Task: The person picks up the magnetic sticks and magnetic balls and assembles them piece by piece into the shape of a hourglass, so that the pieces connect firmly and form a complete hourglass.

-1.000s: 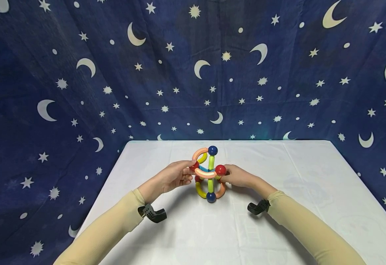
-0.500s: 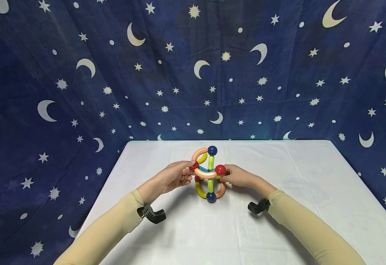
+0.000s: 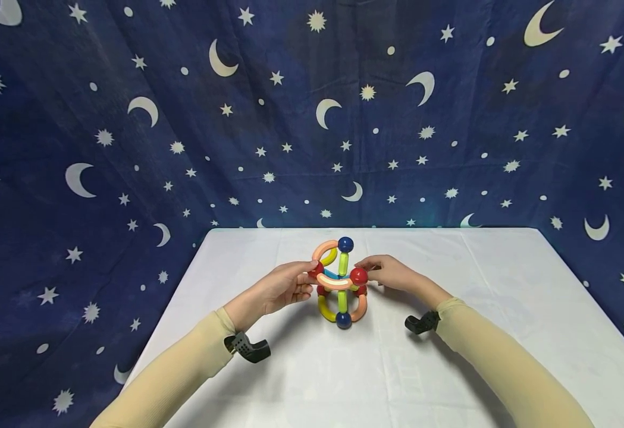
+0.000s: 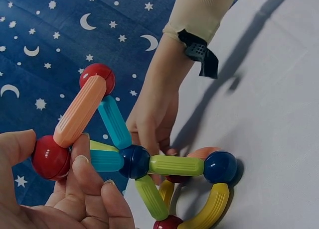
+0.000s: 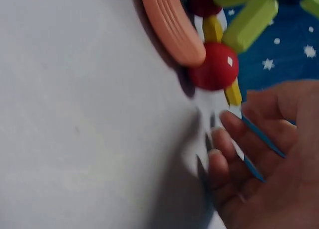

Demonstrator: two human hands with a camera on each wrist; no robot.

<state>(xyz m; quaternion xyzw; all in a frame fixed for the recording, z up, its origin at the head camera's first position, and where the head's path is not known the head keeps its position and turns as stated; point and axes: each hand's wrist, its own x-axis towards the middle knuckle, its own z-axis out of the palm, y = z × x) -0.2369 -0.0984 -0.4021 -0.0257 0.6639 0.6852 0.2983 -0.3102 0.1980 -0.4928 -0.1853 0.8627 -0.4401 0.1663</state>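
A building toy of coloured rods and balls (image 3: 342,301) stands on the white table, one dark blue ball (image 3: 343,320) low at its front and another dark blue ball (image 3: 345,244) at the top. Thumb and fingers of my left hand (image 3: 279,289) pinch a red ball (image 4: 50,158) on its upper left side. Loosely bent and holding nothing, my right hand (image 3: 397,274) is at the right side, fingertips behind the upper right red ball (image 3: 358,276). The right wrist view shows its fingers apart from a lower red ball (image 5: 214,67) beside an orange curved rod (image 5: 174,30).
A white cloth covers the table (image 3: 301,380). A dark blue curtain (image 3: 269,119) with moons and stars hangs behind and at both sides. Black wrist devices sit on my left sleeve (image 3: 167,362) and right sleeve (image 3: 504,356).
My right hand has let go of the toy's lower right part and moved slightly up and right. The left hand keeps its hold; the toy stands as before.
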